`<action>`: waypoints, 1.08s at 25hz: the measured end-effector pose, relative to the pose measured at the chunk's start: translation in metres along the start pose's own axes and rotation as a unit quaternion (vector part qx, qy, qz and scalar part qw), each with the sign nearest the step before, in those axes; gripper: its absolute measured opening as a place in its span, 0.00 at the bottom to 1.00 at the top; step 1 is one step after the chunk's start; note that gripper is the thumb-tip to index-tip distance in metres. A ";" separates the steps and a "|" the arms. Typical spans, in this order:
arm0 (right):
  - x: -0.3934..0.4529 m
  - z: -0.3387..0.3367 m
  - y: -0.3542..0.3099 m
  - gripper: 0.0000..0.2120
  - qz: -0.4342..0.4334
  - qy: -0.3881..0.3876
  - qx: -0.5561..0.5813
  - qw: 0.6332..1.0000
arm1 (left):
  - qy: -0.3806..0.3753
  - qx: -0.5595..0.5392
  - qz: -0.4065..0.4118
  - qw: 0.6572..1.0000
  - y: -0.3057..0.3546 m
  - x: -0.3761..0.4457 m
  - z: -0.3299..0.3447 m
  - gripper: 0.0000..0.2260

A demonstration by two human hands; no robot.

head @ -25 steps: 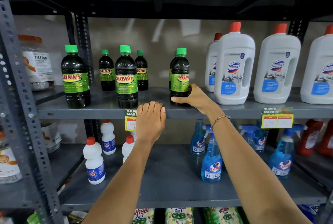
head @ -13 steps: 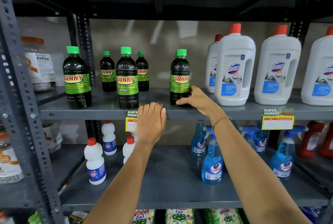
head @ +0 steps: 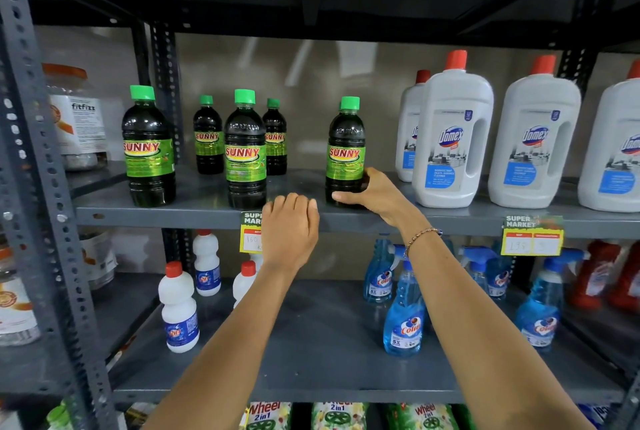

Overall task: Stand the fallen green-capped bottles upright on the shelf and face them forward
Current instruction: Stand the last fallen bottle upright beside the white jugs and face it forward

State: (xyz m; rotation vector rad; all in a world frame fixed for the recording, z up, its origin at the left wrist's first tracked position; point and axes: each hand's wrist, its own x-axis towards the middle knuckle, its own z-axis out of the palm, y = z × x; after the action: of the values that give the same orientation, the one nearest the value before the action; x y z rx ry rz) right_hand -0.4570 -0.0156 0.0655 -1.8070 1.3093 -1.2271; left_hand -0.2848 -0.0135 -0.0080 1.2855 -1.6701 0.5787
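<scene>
Several dark green-capped SUNNY bottles stand upright on the grey shelf (head: 207, 213). My right hand (head: 372, 192) grips the base of the rightmost bottle (head: 346, 149), whose label faces forward; another green cap peeks out just behind it. My left hand (head: 290, 230) rests on the shelf's front edge, fingers curled and holding nothing. To the left stand a front bottle (head: 148, 149), a middle front bottle (head: 245, 152), and two smaller-looking ones behind, a back left bottle (head: 207, 137) and a back right bottle (head: 275, 139). No bottle lies on its side in view.
White Domex bottles (head: 453, 139) with red caps stand close to the right of the gripped bottle. Blue spray bottles (head: 403, 315) and small white bottles (head: 178, 308) fill the shelf below. A perforated steel upright (head: 45, 187) runs down the left. A price tag (head: 251, 232) hangs by my left hand.
The rightmost bottle has been turned so its SUNNY label now faces fully forward. My right hand stayed on its base; my left hand stayed on the shelf edge.
</scene>
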 end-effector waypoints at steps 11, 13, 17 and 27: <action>0.006 -0.020 0.011 0.25 0.010 -0.014 0.034 0.999 | -0.369 -0.457 -0.157 0.794 0.005 0.079 -0.006 0.23; 0.005 -0.019 0.012 0.23 0.012 -0.016 0.046 0.999 | -0.340 -0.462 -0.159 0.804 0.006 0.079 -0.001 0.18; 0.003 -0.018 0.010 0.22 0.008 -0.025 0.044 0.999 | -0.327 -0.442 -0.164 0.819 0.002 0.078 0.003 0.19; -0.005 -0.019 0.004 0.22 0.009 -0.033 0.000 0.999 | -0.314 -0.460 -0.170 0.813 0.006 0.074 -0.013 0.19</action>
State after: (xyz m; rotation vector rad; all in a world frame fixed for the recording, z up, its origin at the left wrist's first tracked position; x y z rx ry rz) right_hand -0.4763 -0.0113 0.0680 -1.8162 1.2857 -1.1494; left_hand -0.2879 -0.0370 0.0633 0.9982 -1.7764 -0.9015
